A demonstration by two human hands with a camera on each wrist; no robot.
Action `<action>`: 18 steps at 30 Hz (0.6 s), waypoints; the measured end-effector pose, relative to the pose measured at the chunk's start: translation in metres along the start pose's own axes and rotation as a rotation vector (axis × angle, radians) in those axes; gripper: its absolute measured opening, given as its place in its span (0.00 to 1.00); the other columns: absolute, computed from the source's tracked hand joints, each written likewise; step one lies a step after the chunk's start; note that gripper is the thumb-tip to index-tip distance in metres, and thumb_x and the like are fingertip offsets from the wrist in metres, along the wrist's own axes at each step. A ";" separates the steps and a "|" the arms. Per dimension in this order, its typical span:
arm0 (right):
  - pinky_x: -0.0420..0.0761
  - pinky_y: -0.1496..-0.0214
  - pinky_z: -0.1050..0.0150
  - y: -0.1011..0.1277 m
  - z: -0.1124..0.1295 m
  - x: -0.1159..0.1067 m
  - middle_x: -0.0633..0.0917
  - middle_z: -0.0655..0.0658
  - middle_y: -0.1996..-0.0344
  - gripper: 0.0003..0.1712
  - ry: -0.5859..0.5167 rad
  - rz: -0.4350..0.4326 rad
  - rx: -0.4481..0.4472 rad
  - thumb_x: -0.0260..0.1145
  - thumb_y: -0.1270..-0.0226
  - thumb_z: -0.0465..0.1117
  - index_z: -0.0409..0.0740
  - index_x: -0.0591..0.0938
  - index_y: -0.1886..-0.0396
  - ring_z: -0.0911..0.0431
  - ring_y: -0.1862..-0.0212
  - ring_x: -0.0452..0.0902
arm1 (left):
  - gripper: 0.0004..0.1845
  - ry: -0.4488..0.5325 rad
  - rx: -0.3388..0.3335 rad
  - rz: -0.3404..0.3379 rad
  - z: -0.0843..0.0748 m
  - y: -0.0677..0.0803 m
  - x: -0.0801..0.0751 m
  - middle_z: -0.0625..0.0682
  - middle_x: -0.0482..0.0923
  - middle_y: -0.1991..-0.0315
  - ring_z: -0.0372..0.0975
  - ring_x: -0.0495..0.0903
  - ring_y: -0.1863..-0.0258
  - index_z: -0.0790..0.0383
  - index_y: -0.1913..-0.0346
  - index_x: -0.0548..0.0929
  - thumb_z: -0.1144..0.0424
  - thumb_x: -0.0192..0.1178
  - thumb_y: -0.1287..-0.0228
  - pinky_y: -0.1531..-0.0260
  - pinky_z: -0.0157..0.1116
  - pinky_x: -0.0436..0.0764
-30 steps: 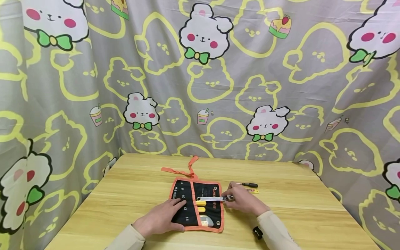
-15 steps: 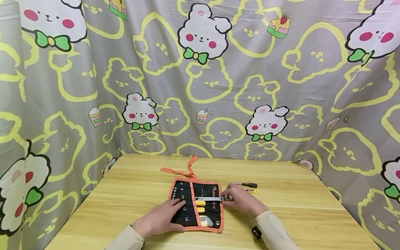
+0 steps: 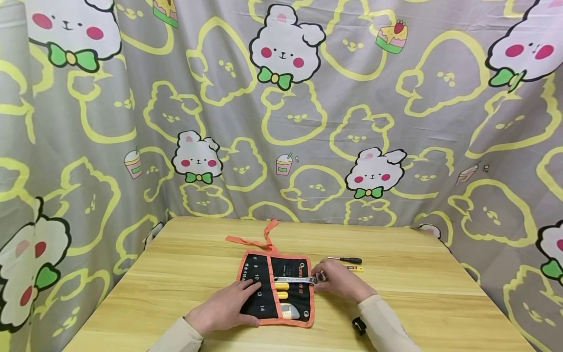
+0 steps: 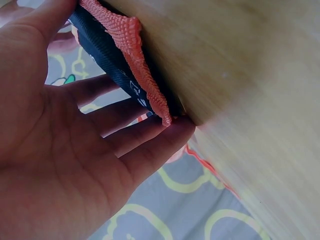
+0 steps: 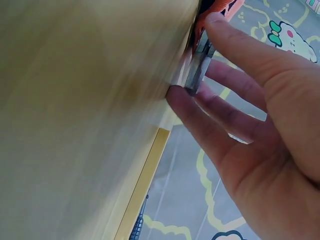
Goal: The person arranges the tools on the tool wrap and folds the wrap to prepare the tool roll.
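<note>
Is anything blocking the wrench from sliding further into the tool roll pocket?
Nothing visible does. The right hand holds the wrench by its head, its handle lying over the tool roll, which the left hand presses flat.

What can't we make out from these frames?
- Wrench head: head view, hidden under right hand.
- Lettering on tool roll: head view, too small.
- Yellow-handled tools: tips hidden in the pockets.
- Screwdriver tip type: too small.
- Table: right wrist view, blurred.
</note>
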State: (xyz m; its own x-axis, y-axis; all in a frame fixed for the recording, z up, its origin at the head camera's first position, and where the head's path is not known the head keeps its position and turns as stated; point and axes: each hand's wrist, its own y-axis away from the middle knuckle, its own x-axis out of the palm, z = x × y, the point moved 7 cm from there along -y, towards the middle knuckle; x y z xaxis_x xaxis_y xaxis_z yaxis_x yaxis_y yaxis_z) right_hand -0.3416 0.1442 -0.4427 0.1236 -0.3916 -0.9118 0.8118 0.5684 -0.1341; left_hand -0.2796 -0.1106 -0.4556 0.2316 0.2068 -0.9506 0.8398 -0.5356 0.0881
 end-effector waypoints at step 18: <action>0.84 0.61 0.63 -0.009 0.010 -0.002 0.90 0.48 0.67 0.17 0.063 -0.023 -0.087 0.67 0.42 0.18 0.43 0.90 0.65 0.57 0.64 0.84 | 0.49 0.001 0.012 -0.010 0.001 0.000 0.001 0.64 0.69 0.28 0.61 0.71 0.31 0.58 0.25 0.70 0.31 0.66 0.42 0.36 0.58 0.74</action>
State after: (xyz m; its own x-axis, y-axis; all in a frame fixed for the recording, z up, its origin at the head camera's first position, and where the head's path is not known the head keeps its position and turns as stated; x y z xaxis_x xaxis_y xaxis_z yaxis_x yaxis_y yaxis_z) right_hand -0.3432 0.1331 -0.4360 0.0675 -0.3609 -0.9302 0.7611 0.6214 -0.1858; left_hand -0.2800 -0.1117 -0.4572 0.2237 0.2133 -0.9510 0.8361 -0.5434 0.0748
